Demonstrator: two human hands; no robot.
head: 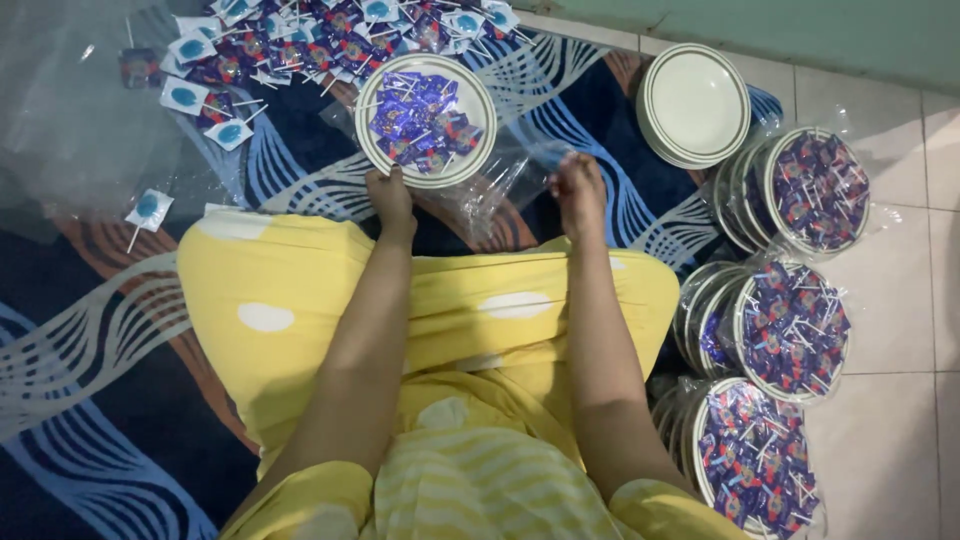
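Dark blue patterned rug [90, 400] fills the frame's left and centre. Round white green-rimmed plate of blue-wrapped lollipops [426, 120] sits upper centre, inside a clear plastic bag [500, 185]. Left hand [390, 200] pinches the plate's near rim; right hand [578, 190], just right, grip pressed on the bag's edge.

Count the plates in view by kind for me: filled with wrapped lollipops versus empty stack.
Round white green-rimmed plate of wrapped lollipops, left hand on its rim, half inside the clear plastic bag held by the right hand: 1
Bagged stacks of lollipop-filled plates: 3
Stack of empty white plates: 1
Total: 5
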